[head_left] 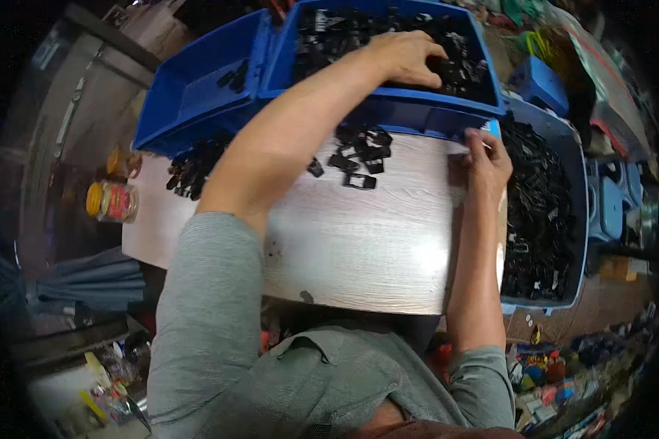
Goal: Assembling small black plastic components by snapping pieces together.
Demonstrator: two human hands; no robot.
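Nearby, yellow-lidded jar, perhaps black buckles, left forearm across bin

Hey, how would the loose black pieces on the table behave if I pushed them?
The black pieces would probably slide rather than roll, since they look flat and angular. Each is likely light, being small. They may snag, as several overlap.

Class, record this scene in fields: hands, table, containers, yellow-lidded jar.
Left hand: reaching into large blue bin of black parts; grip unclear
Right hand: by that bin's near right corner; grip unclear
Table: pale, with loose black pieces
Other blue bin: at left, few pieces inside
Tub: right of table, holding black pieces
Jar: at table's left edge
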